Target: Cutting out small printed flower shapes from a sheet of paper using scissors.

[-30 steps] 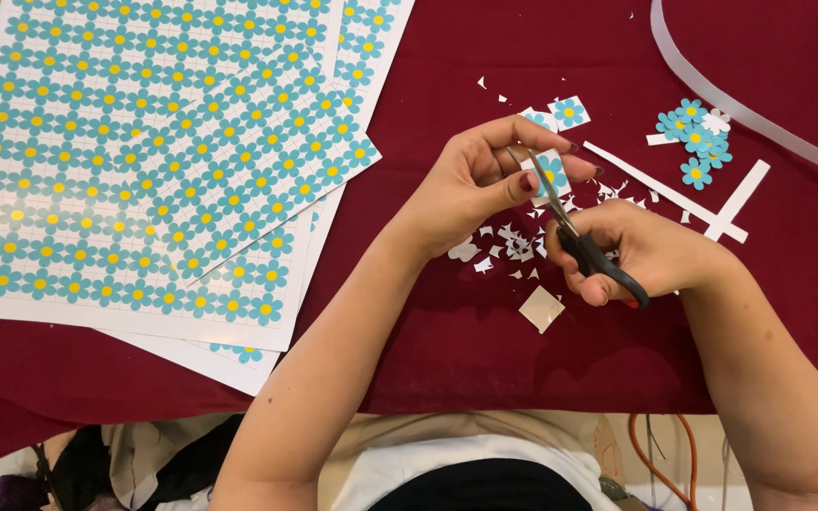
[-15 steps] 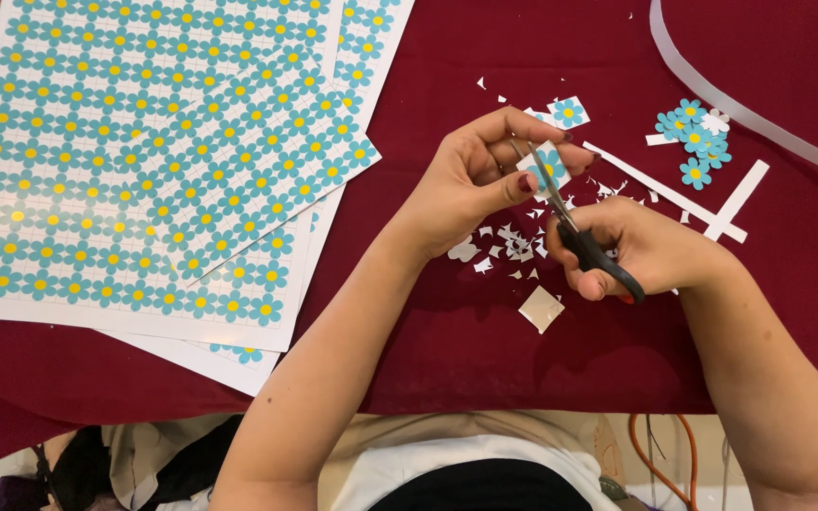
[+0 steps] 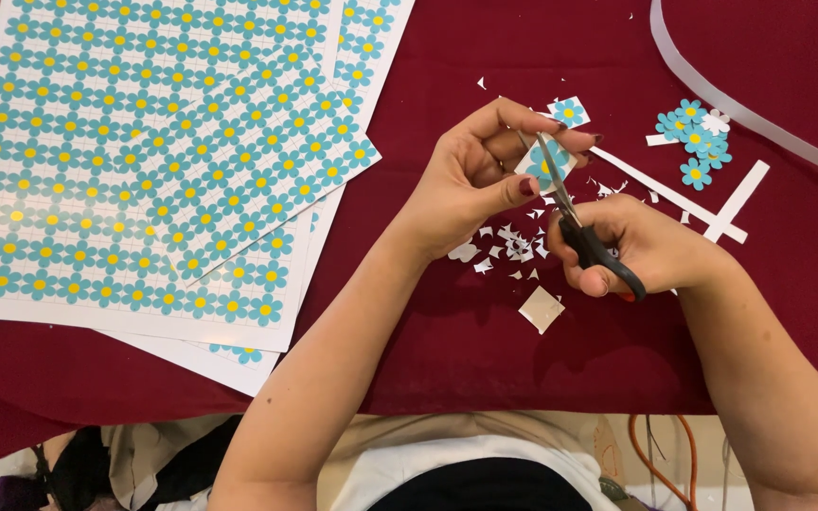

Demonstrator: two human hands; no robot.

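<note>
Flower cutout (image 3: 543,166), a small paper square printed with a blue daisy and a yellow centre, held up over the dark red tablecloth (image 3: 485,360) between the two hands, near the top centre of the head view. Pinched at its left edge by the left hand (image 3: 471,180), thumb below and fingertips curled over the top, firmly pressed together on the paper. Gripped in the right hand (image 3: 641,251), black-handled scissors (image 3: 575,222), fingers closed through the loops, blades pointing up and left into the cutout with only a narrow gap between them. Best done, by judgement, with short snips near the blade pivot, turning the paper with the left hand rather than swinging the scissors, and keeping the pinching fingertips back from the cutting line. Worth following the petal outline closely, since thin white margin shows around the print. Just below the hands, a scatter of white paper scraps (image 3: 508,248) and a plain square offcut (image 3: 542,308). To the upper right, a pile of finished flowers (image 3: 696,137), white strips (image 3: 674,194), another uncut square (image 3: 568,112). To the left, overlapping printed flower sheets (image 3: 144,161). No other view to check against.
</note>
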